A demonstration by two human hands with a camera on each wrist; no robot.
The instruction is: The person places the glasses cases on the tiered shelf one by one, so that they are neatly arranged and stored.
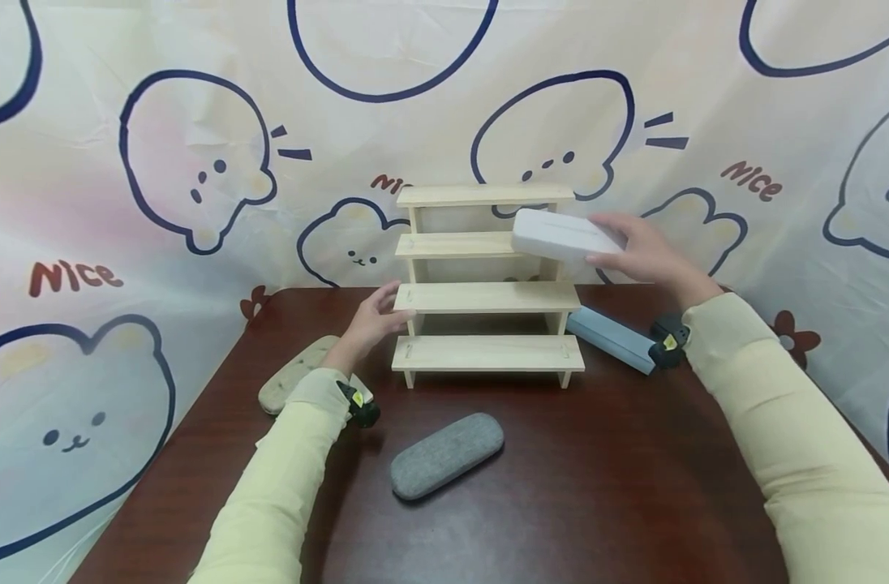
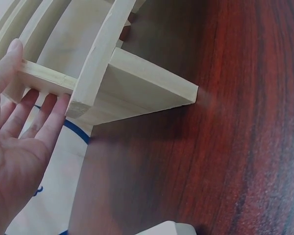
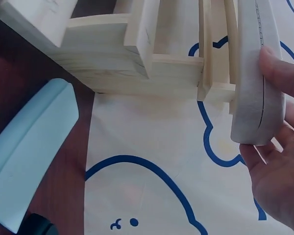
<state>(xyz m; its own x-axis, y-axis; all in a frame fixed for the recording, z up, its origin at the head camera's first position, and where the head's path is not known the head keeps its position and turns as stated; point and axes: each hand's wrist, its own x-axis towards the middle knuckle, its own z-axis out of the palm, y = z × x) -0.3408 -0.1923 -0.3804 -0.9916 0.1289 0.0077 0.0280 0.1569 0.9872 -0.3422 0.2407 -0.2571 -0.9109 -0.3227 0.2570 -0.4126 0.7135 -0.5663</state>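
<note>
A pale wooden rack point(image 1: 488, 298) with stepped shelves stands towards the back of the table. At its left side my left hand point(image 1: 375, 320) grips the frame, thumb over one edge and fingers round the other, as the left wrist view shows with the side piece point(image 2: 46, 77) between them. My right hand point(image 1: 645, 251) holds a white glasses case point(image 1: 561, 234) by its right end, in front of the upper shelves. In the right wrist view a dark seam runs along the case point(image 3: 257, 98), with the thumb on one face and the fingers behind.
A grey felt glasses case point(image 1: 447, 456) lies in front of the rack. A light blue case point(image 1: 612, 339) lies right of it, under my right wrist. Partly behind my left forearm is a beige patterned case point(image 1: 294, 377). Behind the table point(image 1: 561, 487) hangs a printed cloth point(image 1: 444, 146).
</note>
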